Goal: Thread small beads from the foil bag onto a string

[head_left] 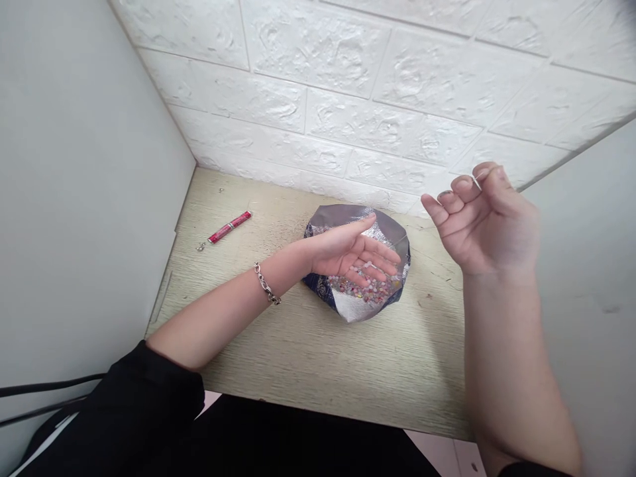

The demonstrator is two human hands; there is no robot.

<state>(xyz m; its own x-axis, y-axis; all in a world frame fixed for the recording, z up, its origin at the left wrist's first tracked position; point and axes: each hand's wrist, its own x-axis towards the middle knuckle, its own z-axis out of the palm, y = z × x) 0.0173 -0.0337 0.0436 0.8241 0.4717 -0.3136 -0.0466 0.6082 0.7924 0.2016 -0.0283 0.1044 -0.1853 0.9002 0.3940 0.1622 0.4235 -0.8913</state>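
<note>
My left hand [355,252] is stretched out palm up, its fingers spread, over a bag [352,311] with a silvery lining and dark blue outside. Small pink, white and yellow beads [370,291] lie inside the bag, partly hidden by that hand. Raised at the right, my right hand [489,215] has thumb and forefinger pinched on a thin pale thread [477,179]. A faint fine line crosses above my left fingers; whether it is the same thread I cannot tell.
On the wooden tabletop [298,358], a slim red packet [230,227] lies at the left beside a small silvery piece [201,247]. A white brick-patterned wall [338,112] closes off the back. Pale panels [84,185] stand on both sides.
</note>
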